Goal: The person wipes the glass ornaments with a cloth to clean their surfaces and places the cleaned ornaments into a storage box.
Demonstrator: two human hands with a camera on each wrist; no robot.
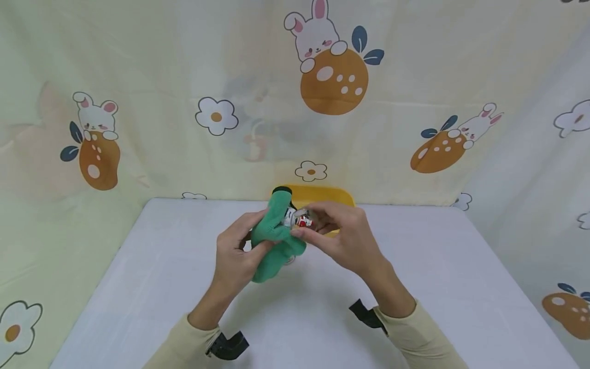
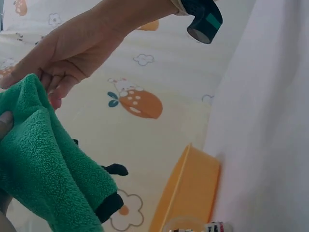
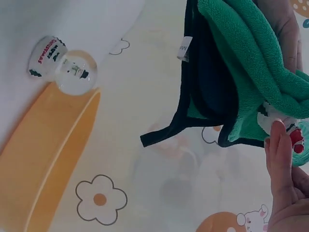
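My left hand (image 1: 237, 251) grips a bunched green terry cloth (image 1: 272, 256) with black edging, a dark strap and a small white label (image 3: 184, 49). My right hand (image 1: 350, 236) pinches a small snow globe (image 1: 304, 220) with a red figure inside. The cloth lies against the globe and covers part of it. In the right wrist view, a second snow globe (image 3: 76, 72) with a "Merry Christmas" base stands on the table beside the yellow bin (image 3: 53, 145). Only a sliver of a round clear thing (image 1: 289, 260) shows below the cloth in the head view.
The yellow bin stands at the back of the white table (image 1: 161, 266), against a curtain (image 1: 161, 143) printed with rabbits, fruit and flowers. Both hands are raised above the table's middle. A black device (image 1: 228, 346) is strapped at each sleeve.
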